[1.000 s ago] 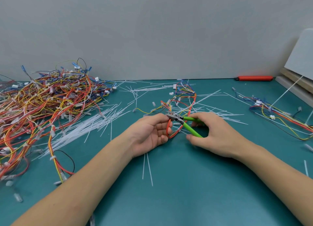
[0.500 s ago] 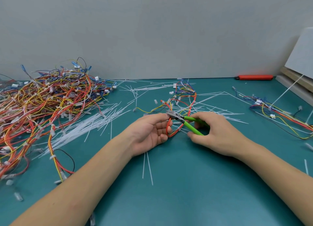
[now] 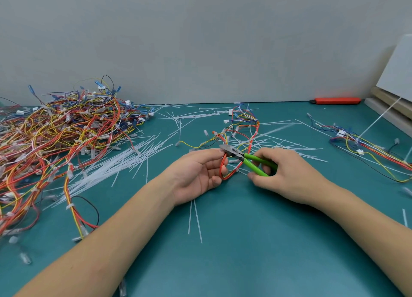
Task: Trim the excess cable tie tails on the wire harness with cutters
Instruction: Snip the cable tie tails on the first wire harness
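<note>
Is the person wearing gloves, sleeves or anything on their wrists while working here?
No. Both the left hand and the right hand are bare, with no gloves. The forearms are uncovered as far as the picture shows, with no sleeve in view. No watch, ring or wristband is visible.

Teal mat [image 3: 245, 263] under everything. Grey wall [image 3: 200, 40] behind. Red-orange tool [image 3: 336, 100], possibly a utility knife, lies at the mat's far edge against the wall. White board [image 3: 399, 74] leans far right over stacked pale strips [image 3: 388, 106].
</note>
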Demonstrator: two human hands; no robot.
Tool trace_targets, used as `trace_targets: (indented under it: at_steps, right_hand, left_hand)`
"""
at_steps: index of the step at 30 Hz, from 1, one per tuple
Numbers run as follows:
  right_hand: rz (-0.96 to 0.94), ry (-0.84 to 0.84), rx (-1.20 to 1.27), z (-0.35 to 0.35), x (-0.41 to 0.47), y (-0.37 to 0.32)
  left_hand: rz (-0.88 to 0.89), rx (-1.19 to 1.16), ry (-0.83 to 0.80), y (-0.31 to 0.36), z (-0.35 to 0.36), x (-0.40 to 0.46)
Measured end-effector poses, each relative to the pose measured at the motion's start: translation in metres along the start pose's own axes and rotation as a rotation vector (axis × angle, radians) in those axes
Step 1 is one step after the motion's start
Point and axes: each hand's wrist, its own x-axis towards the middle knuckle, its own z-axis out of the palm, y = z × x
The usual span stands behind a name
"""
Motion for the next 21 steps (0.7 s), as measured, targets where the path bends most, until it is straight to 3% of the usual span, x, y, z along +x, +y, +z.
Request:
trace_targets:
  at_steps: [21]
  right_hand:
    - [-0.025, -0.013, -0.039, -0.0005, -0.0026, -0.0011]
  left_hand:
    - [0.007, 0.036, 0.016, 0.0002, 0.0039, -0.0028]
